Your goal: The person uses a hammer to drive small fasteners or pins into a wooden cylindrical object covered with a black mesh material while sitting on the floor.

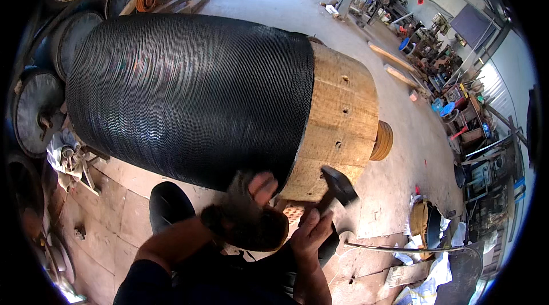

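A large roll with fine black ridges, like tightly wound wire (194, 93), lies across the view in front of me. At its right end is a wooden plank band (340, 110) with several small holes. My right hand (311, 233) is closed round the handle of a hammer (338, 185), whose dark head is beside the lower edge of the wood. My left hand (251, 210), in a worn dark glove with bare fingers showing, is against or just in front of the roll's lower right edge. Motion blurs its fingers, so what they hold is hidden.
Large dark drums (40, 110) are stacked at the left. A coiled tan ring (383, 140) sticks out from the wood's right end. Wooden beams (400, 75) lie on the floor at the right, near cluttered tools and machines. White scraps and bags (432, 282) lie at lower right.
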Tool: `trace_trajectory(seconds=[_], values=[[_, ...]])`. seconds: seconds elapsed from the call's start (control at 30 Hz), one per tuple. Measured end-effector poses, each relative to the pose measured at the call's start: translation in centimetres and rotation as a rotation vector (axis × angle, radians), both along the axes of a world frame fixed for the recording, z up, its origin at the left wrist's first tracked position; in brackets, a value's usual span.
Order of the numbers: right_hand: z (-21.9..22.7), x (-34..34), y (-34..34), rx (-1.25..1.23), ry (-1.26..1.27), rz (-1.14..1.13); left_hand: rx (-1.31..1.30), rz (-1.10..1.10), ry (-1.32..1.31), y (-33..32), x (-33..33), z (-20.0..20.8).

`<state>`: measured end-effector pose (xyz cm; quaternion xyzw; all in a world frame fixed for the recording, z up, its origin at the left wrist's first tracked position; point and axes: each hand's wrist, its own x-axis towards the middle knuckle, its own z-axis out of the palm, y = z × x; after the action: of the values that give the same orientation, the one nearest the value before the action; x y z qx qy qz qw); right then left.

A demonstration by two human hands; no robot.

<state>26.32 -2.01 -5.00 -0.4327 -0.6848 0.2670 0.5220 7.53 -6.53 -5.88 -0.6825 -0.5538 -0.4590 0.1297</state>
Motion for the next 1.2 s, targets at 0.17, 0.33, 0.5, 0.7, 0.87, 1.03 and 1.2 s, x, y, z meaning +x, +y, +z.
trace_trajectory(seconds=[0.17, 0.33, 0.5, 0.7, 0.87, 1.03, 1.2], values=[[-0.1, -0.9, 2.4, -0.144, -0.496, -0.031, 0.33, 0.296, 0.298, 5.3, -6.2, 4.6], [-0.3, 0.5, 0.4, 0.017, -0.097, 0.024, 0.269, 0.363, 0.275, 6.7, -6.5, 5.6], [-1.2, -0.6, 2.7, -0.161, -0.45, -0.048, 0.245, 0.356, 0.27, 6.9, -6.7, 5.9], [-1.9, 1.2, 0.0, -0.095, -0.162, 0.016, 0.186, 0.452, 0.309, 7.4, -7.3, 6.7], [-3.1, 2.4, -1.2, -0.177, -0.228, 0.035, 0.145, 0.268, 0.209, 5.9, -3.4, 6.2], [-2.7, 2.4, -1.1, -0.208, -0.18, 0.069, 0.063, 0.028, -0.026, 5.6, 0.9, 2.5], [-2.8, 2.3, -0.4, -0.183, -0.17, 0.066, 0.004, 0.032, -0.046, 5.8, 1.1, 3.8]])
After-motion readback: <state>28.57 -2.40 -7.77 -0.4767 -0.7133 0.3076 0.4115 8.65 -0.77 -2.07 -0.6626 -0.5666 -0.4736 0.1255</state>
